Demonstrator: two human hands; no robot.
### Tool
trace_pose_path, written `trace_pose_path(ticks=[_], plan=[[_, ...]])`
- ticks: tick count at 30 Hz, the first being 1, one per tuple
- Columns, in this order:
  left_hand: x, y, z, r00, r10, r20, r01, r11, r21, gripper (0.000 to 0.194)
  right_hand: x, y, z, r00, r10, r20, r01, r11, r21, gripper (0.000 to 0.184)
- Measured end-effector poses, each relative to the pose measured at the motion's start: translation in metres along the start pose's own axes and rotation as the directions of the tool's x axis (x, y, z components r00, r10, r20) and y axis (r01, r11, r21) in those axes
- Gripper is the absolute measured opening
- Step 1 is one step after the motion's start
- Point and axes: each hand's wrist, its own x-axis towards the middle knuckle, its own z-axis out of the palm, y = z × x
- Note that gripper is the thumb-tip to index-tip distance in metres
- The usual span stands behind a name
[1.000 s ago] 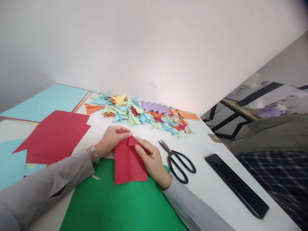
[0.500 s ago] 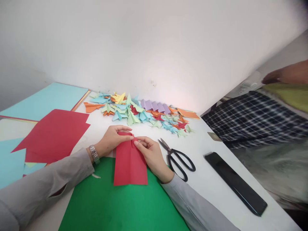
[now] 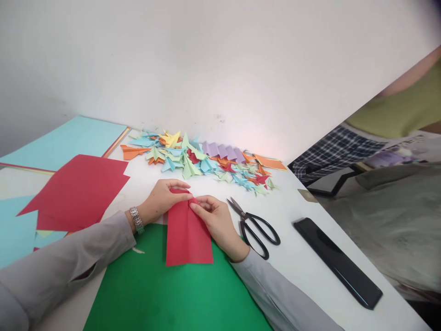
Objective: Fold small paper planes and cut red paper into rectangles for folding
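A rectangular sheet of red paper (image 3: pixel 189 239) with a lengthwise centre crease lies over the green sheet (image 3: pixel 175 294). My left hand (image 3: pixel 165 200) pinches its far edge near the middle, thumb and fingers closed on it. From the right, my right hand (image 3: pixel 215 220) grips the same far end, thumb on the paper close to the crease. The far right corner is folded or hidden under my fingers; I cannot make out which. Just right of my right hand lie black-handled scissors (image 3: pixel 253 227), blades slightly apart.
Folded paper planes (image 3: pixel 189 165) in several colours are heaped along the wall, with a purple pleated strip (image 3: pixel 223 151). Red sheets (image 3: pixel 79 193) and a light blue stack (image 3: pixel 69 142) lie left. A long black object (image 3: pixel 337 262) rests near the right edge. Another person (image 3: pixel 396 110) is beyond it.
The red paper's near end has shifted slightly right, and my right thumb has moved a little. The other person at the right has moved, and their hand is out of sight.
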Motion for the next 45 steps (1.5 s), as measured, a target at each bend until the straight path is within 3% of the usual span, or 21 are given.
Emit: trace_pose_path(ticks=[12, 18, 22, 27, 30, 34, 40, 45], plan=[[-0.001, 0.000, 0.001, 0.997, -0.081, 0.000, 0.079, 0.979, -0.188, 0.035, 0.000, 0.000, 0.000, 0.998, -0.015, -0.054, 0.014, 1.000, -0.013, 0.030], [-0.002, -0.001, 0.003, 1.000, -0.020, 0.003, 0.020, 0.967, -0.253, 0.031, 0.003, 0.001, -0.001, 0.993, -0.010, -0.122, 0.016, 0.999, 0.048, 0.032], [-0.003, -0.005, 0.006, 0.991, 0.133, 0.032, -0.126, 0.980, -0.156, 0.032, 0.005, 0.002, -0.002, 0.986, -0.016, -0.164, 0.028, 0.997, 0.068, 0.035], [-0.003, -0.014, 0.006, 0.959, 0.284, -0.022, -0.280, 0.953, 0.116, 0.038, 0.004, 0.004, -0.002, 0.982, -0.074, -0.173, 0.064, 0.996, -0.065, 0.037], [-0.004, -0.015, 0.006, 0.906, 0.421, 0.037, -0.415, 0.869, 0.269, 0.031, 0.002, 0.003, -0.003, 0.956, -0.254, -0.145, 0.206, 0.937, -0.282, 0.032], [-0.002, -0.016, 0.003, 0.821, 0.552, 0.146, -0.558, 0.725, 0.404, 0.035, 0.004, 0.003, -0.010, 0.894, -0.448, -0.015, 0.372, 0.759, -0.534, 0.026], [0.009, -0.024, -0.007, 0.724, 0.612, 0.319, -0.635, 0.411, 0.654, 0.033, 0.013, 0.009, -0.020, 0.884, -0.459, 0.089, 0.400, 0.644, -0.652, 0.020], [0.001, -0.015, -0.005, 0.626, 0.649, 0.433, -0.648, 0.123, 0.752, 0.027, 0.013, 0.009, -0.020, 0.859, -0.485, 0.165, 0.449, 0.558, -0.698, 0.015]])
